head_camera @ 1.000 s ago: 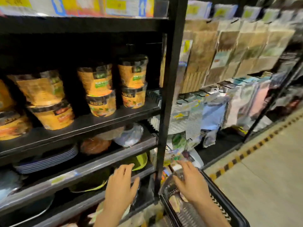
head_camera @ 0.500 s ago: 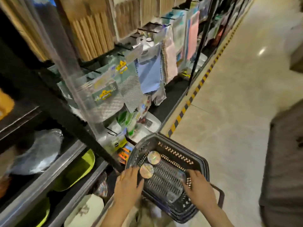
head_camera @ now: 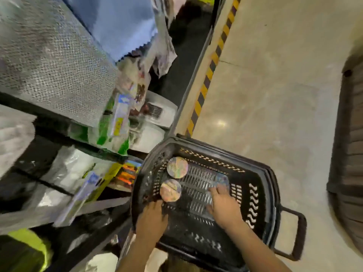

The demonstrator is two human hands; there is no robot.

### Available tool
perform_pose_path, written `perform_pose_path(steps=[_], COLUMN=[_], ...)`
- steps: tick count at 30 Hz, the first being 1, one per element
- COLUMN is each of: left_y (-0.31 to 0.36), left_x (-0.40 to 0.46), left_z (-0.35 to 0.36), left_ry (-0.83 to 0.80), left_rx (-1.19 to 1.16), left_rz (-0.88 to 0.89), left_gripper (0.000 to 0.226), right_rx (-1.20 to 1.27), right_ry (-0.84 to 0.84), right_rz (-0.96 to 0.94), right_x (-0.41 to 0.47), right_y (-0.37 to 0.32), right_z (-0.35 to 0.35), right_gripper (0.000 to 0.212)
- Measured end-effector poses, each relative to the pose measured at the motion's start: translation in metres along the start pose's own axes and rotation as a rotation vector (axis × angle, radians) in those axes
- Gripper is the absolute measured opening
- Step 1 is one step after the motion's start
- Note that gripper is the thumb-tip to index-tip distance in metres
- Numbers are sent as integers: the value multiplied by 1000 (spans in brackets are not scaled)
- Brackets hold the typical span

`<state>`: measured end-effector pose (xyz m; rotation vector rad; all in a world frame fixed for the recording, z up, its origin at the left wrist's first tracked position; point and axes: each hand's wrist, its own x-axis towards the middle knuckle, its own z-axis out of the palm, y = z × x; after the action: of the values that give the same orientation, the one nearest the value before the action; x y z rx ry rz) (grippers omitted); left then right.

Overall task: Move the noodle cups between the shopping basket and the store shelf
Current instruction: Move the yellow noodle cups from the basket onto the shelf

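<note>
Noodle cups (head_camera: pixel 177 167) sit in basket (head_camera: pixel 253 201) on concrete floor (head_camera: pixel 275 85) — both hands (head_camera: pixel 151 220) spread inside.

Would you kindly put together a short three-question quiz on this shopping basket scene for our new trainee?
1. True or false: both hands reach into the black shopping basket.
2. How many round shiny lids show along the basket's shelf-side wall? A) one B) two C) four
3. Fill in: the right hand reaches towards a blurred third cup near the basket's ____ wall.

Key:
1. True: the left hand is at the shelf-side wall, just below the nearer lid, and the right hand is over the slotted bottom.
2. B: the nearer lid and the farther lid.
3. Aisle-side.
</note>
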<state>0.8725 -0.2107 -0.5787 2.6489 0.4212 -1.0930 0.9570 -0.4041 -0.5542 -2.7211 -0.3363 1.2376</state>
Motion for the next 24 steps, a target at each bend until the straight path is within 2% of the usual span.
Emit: perform_pose_path(steps=[8, 13, 17, 21, 24], left_y=[-21, -36, -50, -55, -57], left_x=[127, 184, 215, 232, 238], left_z=[115, 170, 196, 208, 210], left_ry=[-71, -111, -92, -111, -112], left_rx=[-118, -358, -504, -623, -654], left_rz=[-123, -278, -377, -470, -484], left_gripper=[55, 61, 53, 49, 39], right_rx=[0, 45, 296, 655, 782], right_ry=[-119, -103, -63, -48, 2], right_rz=[27, 14, 55, 199, 278], right_x=[151, 223, 265, 295, 312], right_y=[20, 24, 17, 6, 7], right_z=[98, 147, 178, 194, 201], right_gripper=[50, 51, 51, 57, 40])
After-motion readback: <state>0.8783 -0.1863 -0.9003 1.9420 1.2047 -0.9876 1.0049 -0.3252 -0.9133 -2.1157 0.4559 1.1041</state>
